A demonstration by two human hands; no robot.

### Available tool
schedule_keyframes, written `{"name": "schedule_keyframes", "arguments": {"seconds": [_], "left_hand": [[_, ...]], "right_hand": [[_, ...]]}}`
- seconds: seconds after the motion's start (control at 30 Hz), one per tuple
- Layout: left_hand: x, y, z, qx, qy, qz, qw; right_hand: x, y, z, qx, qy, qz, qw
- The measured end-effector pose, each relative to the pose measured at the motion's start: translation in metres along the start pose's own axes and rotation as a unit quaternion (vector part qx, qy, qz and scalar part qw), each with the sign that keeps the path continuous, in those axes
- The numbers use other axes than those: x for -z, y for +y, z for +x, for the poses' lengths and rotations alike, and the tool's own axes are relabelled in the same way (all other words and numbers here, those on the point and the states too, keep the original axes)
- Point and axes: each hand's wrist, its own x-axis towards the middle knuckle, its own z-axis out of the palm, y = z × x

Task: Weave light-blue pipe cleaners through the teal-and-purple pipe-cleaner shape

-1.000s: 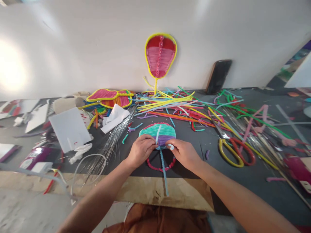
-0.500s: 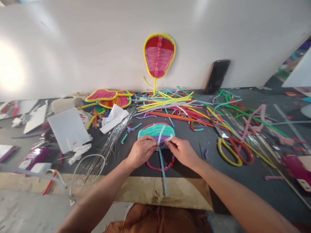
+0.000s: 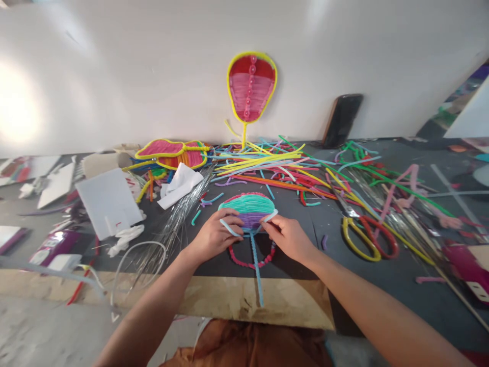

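From my head camera, my left hand (image 3: pixel 214 235) and right hand (image 3: pixel 288 235) rest on the counter (image 3: pixel 382 285), fingers curled, each pinching one end of a pale blue pipe cleaner (image 3: pixel 229 228). It crosses the woven fan (image 3: pixel 248 210) lying between and just beyond my hands. Scissors (image 3: pixel 369 237) lie well to the right of my right hand.

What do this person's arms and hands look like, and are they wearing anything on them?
Both forearms are bare up to the picture's lower edge: no sleeves, gloves, watch or bracelet show. The left hand and right hand carry no rings that I can make out. Below the arms, rust-brown clothing shows at the bottom of the view.
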Motion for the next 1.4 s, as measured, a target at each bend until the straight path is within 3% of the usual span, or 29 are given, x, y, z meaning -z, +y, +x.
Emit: {"name": "schedule_keyframes", "arguments": {"seconds": [0.13, 0.37, 0.67, 0.8, 0.9, 1.13, 1.27, 1.4], "left_hand": [[-0.007, 0.005, 0.002, 0.006, 0.030, -0.017, 0.999], [-0.018, 0.005, 0.003, 0.028, 0.054, -0.029, 0.998], [-0.021, 0.004, 0.005, 0.074, 0.049, -0.023, 0.996], [-0.021, 0.005, 0.005, 0.080, 0.042, -0.021, 0.996], [-0.021, 0.005, 0.004, 0.079, 0.038, -0.019, 0.996], [-0.024, 0.005, 0.001, 0.080, 0.071, -0.009, 0.994], [-0.023, 0.007, 0.003, 0.067, 0.098, -0.010, 0.993], [-0.022, 0.009, 0.005, 0.064, 0.108, -0.003, 0.992]], "right_hand": [[-0.004, 0.005, 0.000, 0.018, -0.004, -0.006, 1.000], [-0.012, 0.008, -0.003, 0.084, -0.010, -0.110, 0.990], [-0.018, 0.007, -0.001, 0.046, -0.006, -0.055, 0.997], [-0.010, -0.002, 0.008, 0.006, -0.043, -0.073, 0.996], [-0.008, -0.008, 0.016, 0.021, -0.059, -0.067, 0.996], [-0.027, -0.002, 0.010, 0.033, 0.039, 0.028, 0.998], [-0.030, -0.002, 0.008, 0.016, 0.034, 0.087, 0.995], [-0.030, -0.003, 0.009, 0.030, 0.034, 0.075, 0.996]]}}
